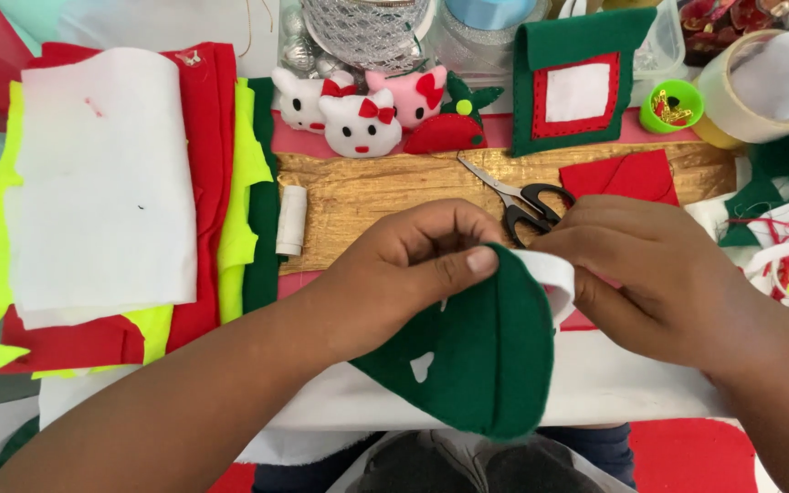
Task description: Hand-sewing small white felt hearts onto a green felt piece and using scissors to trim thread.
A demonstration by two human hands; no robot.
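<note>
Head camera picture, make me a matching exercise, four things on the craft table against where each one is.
Things:
1. green felt piece
2. scissors
3. white thread spool
4. stack of felt sheets

Places:
A. far left of the table
B. on the gold strip, behind the hands
C. pinched by left hand and right hand
D. upright between stack and gold strip

Pairs: 1-C, 2-B, 3-D, 4-A

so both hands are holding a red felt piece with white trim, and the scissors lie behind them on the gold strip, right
Not quite: the felt piece is green, not red, as the head view shows. The left hand and right hand both hold it by its white trim, and the scissors do lie behind them on the gold strip.
</note>
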